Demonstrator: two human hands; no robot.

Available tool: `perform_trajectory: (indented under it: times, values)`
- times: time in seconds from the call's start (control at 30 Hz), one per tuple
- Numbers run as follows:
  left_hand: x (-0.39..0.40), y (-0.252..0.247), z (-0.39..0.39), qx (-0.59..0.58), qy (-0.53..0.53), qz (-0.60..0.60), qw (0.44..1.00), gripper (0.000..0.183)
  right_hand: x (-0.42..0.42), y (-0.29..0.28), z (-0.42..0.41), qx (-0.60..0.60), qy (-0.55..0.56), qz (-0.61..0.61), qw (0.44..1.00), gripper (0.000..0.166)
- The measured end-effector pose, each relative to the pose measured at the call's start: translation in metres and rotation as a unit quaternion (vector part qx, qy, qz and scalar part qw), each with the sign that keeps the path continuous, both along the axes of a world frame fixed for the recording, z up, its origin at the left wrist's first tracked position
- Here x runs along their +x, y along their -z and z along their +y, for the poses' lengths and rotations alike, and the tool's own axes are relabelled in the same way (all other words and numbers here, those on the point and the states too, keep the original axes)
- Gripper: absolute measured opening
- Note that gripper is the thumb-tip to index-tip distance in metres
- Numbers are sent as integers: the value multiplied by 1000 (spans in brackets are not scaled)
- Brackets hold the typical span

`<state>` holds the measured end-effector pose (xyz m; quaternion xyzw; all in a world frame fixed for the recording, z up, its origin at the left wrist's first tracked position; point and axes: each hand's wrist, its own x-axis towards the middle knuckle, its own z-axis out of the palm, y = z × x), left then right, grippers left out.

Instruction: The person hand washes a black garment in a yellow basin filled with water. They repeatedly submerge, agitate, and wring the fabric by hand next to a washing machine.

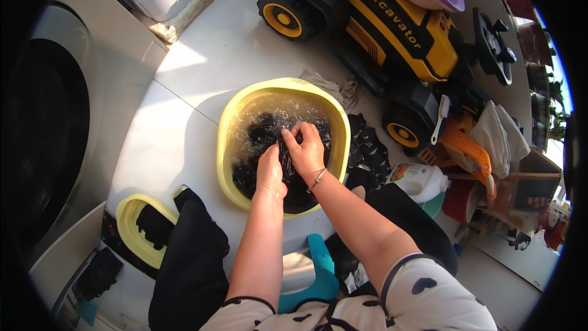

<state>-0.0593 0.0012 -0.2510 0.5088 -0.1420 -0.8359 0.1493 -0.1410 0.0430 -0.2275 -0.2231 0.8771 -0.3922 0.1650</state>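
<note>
A yellow plastic basin (222, 147) of murky, bubbly water stands on the tiled floor before me. Dark wet cloth (262, 135), with some pale markings, lies partly under the water. Over the basin's middle my two hands meet. The fingers of my right hand (305, 149), below a bracelet (317, 180), pinch a bunched piece of the cloth. My left hand (271, 169) is wet and presses against the same piece from the left; its fingertips are partly hidden.
A smaller yellow basin (123, 220) with black cloth sits at lower left, near a front-loading washing machine (110, 55). Right of the large basin lie patterned black cloth (367, 147) and a white detergent bottle (418, 181). A ride-on toy excavator (390, 23) carries a white-bristled brush (441, 117).
</note>
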Motion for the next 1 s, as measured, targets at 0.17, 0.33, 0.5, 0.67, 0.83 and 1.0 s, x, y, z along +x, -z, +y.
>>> perform_trajectory:
  times: [0.17,0.33,0.5,0.67,0.83,1.0]
  values:
    - [2,-28,-24,130,-59,130,981,42,54,-52,16,-32,-152,-52,987,21]
    - [-1,-5,-6,-64,40,-67,995,40,1,8,-2,34,-81,60,994,30]
    - [1,-24,-39,-219,80,-157,960,41,-50,43,11,86,163,-90,979,36]
    - [31,19,-20,-555,265,-271,741,48,-18,40,18,23,-106,89,990,34]
    - [31,34,-12,-482,340,-253,767,41,-24,54,8,282,-199,3,939,33]
    - [32,29,-29,-42,-20,32,998,34,-6,22,1,17,-46,-51,998,17]
